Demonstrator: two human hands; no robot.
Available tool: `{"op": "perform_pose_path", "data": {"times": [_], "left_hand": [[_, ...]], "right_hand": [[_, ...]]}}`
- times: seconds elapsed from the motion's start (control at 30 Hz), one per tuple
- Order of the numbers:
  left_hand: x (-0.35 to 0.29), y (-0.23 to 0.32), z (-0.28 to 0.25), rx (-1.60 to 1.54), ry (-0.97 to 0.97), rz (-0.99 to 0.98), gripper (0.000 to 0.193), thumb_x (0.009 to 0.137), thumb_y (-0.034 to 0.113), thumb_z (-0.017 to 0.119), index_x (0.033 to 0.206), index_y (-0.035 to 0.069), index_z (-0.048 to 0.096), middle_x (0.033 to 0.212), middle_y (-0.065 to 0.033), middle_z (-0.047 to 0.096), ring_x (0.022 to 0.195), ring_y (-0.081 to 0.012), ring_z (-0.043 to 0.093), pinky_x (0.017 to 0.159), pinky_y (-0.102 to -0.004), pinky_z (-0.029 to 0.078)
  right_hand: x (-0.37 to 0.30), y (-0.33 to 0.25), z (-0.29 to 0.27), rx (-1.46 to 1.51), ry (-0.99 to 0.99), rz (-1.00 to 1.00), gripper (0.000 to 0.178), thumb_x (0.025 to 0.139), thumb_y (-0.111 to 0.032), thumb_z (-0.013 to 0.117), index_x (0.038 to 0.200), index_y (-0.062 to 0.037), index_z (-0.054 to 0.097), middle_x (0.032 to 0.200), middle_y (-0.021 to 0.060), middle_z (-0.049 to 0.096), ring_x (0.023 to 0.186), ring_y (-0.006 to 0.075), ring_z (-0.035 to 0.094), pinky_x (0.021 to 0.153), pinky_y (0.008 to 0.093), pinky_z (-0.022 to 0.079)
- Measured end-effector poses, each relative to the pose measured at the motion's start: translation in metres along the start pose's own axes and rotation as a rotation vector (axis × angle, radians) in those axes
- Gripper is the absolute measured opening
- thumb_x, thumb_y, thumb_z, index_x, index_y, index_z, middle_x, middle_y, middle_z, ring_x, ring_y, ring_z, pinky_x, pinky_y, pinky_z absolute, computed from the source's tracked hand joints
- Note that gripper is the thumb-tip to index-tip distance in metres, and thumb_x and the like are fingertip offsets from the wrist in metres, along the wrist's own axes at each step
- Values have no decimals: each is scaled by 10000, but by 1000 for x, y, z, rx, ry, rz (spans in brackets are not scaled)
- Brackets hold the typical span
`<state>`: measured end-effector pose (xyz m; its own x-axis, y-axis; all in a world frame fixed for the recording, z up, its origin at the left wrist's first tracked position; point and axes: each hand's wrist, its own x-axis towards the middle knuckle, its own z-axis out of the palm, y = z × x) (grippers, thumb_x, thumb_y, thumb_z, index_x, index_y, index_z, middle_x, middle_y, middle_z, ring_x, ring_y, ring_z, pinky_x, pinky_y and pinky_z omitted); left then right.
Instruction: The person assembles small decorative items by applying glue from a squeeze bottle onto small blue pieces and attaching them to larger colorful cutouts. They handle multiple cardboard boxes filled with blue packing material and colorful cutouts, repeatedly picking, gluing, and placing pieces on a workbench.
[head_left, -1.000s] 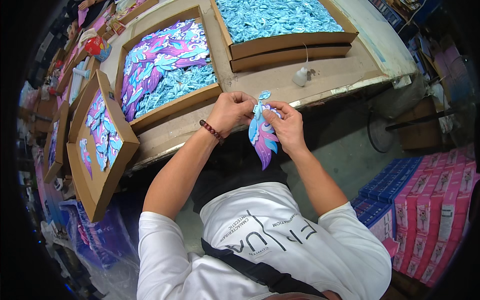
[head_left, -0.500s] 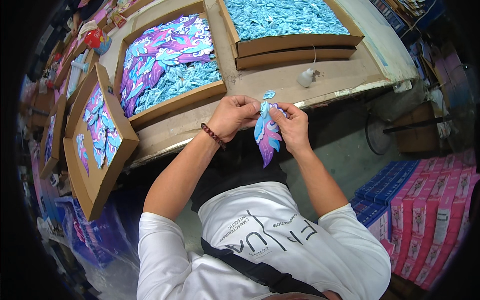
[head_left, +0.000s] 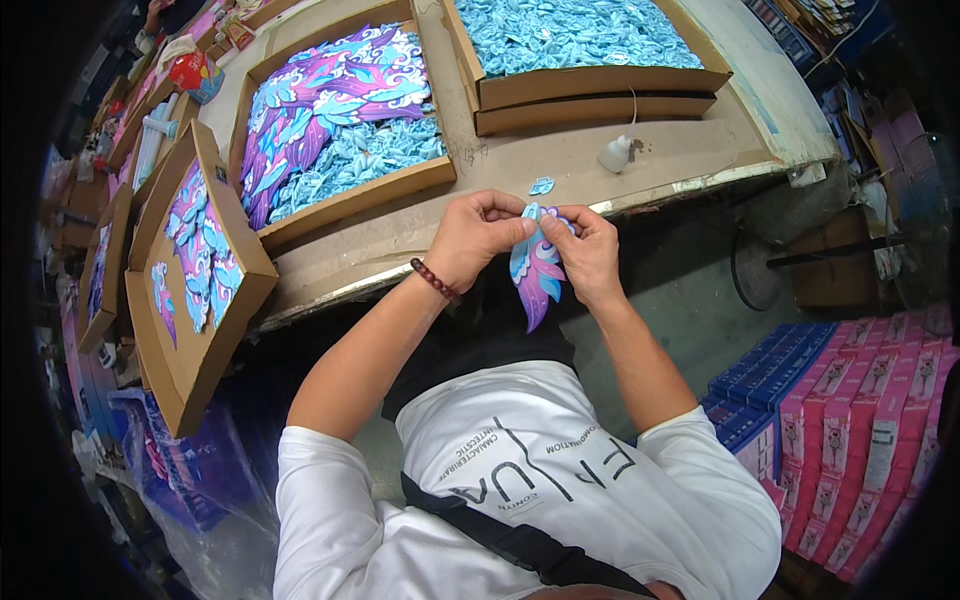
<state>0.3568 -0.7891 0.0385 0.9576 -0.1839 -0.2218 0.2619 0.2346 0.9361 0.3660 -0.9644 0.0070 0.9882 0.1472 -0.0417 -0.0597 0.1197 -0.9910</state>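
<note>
Both my hands meet just off the table's front edge over a flat purple, pink and blue wing-shaped cutout [head_left: 538, 275], which hangs tip downward. My right hand [head_left: 588, 250] pinches its upper right side between thumb and fingers. At its top, my left hand [head_left: 478, 240] has thumb and fingertips closed on a small light-blue plastic piece [head_left: 531, 211] that lies against the cutout. Another small light-blue piece [head_left: 541, 186] lies on the table just beyond my fingers. A white squeeze bottle [head_left: 614, 154] with a thin nozzle stands farther right.
One cardboard tray [head_left: 360, 196] holds wing cutouts and light-blue pieces; another box [head_left: 600, 88], stacked on a second, is full of light-blue pieces. At left, a tilted cardboard tray [head_left: 190, 385] carries several cutouts. Pink boxes [head_left: 850, 430] are stacked at lower right.
My left thumb and fingers have shifted slightly right over the top of the cutout, covering more of the small blue piece. The right hand keeps its pinch.
</note>
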Motion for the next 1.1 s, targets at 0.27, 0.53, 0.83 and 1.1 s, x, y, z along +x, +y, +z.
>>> {"op": "perform_pose_path", "data": {"times": [0.27,0.53,0.83,1.1], "left_hand": [[-8,-3,8,245,60,145,219,827,-28,658,1029,-78,589,928,-101,663,854,-132,641,763,-255,530],[-18,-10,10,372,46,209,230,835,-16,649,1049,-85,604,923,-120,675,833,-148,653,749,-272,541],[-29,-13,14,398,89,75,279,827,2,663,1080,-102,605,949,-138,683,840,-152,653,753,-268,541],[-33,-11,15,477,118,104,248,824,13,663,1050,-84,628,892,-137,696,773,-142,657,666,-269,545]], "right_hand": [[-2,-9,-3,31,-139,75,293,876,-192,693,1051,35,636,840,56,661,725,76,593,591,209,491],[-3,0,-10,-37,-257,-1,247,871,-105,685,1061,47,640,911,47,664,803,84,593,706,218,491],[-8,11,-8,42,-189,6,206,874,-61,668,1044,52,638,921,60,665,802,91,598,710,223,497],[-8,8,-12,55,-254,40,251,874,-90,679,1078,45,622,931,57,662,802,87,599,696,214,494]]}}
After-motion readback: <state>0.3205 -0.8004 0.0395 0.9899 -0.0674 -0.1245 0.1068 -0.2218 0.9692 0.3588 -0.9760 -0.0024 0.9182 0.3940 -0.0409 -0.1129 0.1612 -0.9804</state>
